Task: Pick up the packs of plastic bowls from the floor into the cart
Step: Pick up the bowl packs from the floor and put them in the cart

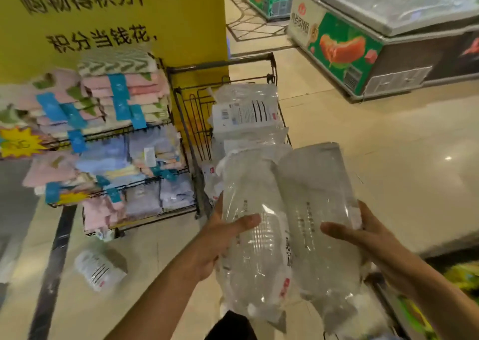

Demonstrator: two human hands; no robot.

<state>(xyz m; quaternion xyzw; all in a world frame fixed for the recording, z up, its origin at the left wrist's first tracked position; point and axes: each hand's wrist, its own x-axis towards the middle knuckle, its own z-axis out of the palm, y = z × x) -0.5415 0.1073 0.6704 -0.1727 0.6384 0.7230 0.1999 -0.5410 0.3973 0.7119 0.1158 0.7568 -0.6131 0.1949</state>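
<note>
Beige shop floor tiles (363,137) are seen, with a yellow pillar (129,15) at the upper left and a chest freezer (388,41) at the upper right. Two clear packs of plastic bowls are held side by side, touching, above the floor. The left pack (254,236) is gripped by the left hand (220,243), fingers curled around its side. The right pack (324,223) is gripped by the right hand (363,230), thumb in front. Just behind them stands a wire cart (225,101) already filled with more packs (246,114). One pack (99,269) lies on the floor beside a towel rack (116,145).
</note>
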